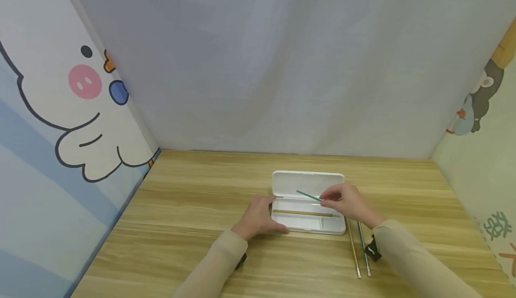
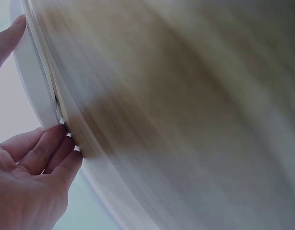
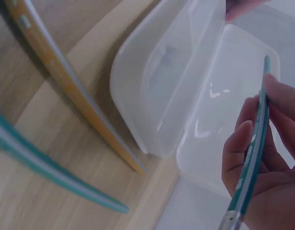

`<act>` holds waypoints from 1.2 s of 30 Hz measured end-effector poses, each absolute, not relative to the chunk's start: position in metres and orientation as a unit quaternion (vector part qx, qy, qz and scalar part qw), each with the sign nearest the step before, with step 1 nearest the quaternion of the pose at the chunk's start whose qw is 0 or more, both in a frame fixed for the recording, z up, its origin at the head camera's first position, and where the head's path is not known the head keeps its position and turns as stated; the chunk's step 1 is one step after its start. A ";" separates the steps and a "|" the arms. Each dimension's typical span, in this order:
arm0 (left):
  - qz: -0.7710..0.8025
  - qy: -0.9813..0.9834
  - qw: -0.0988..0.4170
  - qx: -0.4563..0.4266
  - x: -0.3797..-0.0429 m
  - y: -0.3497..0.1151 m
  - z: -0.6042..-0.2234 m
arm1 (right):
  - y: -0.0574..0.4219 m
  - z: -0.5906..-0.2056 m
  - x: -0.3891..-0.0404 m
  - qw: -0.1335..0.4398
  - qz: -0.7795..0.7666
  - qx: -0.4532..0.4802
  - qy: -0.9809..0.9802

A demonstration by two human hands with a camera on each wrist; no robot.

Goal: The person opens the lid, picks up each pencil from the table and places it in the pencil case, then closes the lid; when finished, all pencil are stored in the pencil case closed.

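Observation:
A white pencil case (image 1: 298, 223) lies open on the table, its lid (image 1: 290, 182) raised at the back. My left hand (image 1: 256, 217) holds the case by its left end, thumb at the front edge and fingers at the back corner. Over the case, my right hand (image 1: 346, 200) pinches a green pencil (image 3: 253, 149) between thumb and fingers. This pencil slants up to the left in the head view, across the hinge. Inside the case one yellow pencil (image 1: 302, 213) lies lengthwise, above a lower row split by a small divider.
Right of the case, a yellow pencil (image 1: 353, 249) and another green pencil (image 1: 364, 249) lie on the wooden table (image 1: 193, 186), partly beneath my right forearm. A grey curtain (image 1: 258, 65) hangs behind the table. Walls with cartoon pictures stand at both sides.

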State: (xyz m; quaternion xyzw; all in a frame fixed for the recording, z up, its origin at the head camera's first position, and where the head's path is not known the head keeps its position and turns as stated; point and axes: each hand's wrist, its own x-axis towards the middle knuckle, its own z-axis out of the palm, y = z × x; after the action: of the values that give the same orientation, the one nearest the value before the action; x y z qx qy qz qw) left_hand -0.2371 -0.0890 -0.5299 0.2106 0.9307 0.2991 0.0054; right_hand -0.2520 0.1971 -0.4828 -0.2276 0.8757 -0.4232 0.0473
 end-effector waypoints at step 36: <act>0.290 0.934 -0.001 0.209 -0.238 -0.089 -0.530 | 0.149 -0.511 -0.264 0.055 -0.402 -0.248 0.880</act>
State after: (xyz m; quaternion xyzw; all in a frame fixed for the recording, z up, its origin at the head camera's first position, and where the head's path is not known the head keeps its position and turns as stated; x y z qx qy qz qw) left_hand -0.2383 -0.0894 -0.5298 0.2095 0.9338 0.2901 -0.0013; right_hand -0.2643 0.1493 -0.5107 -0.2480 0.8797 -0.4021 0.0549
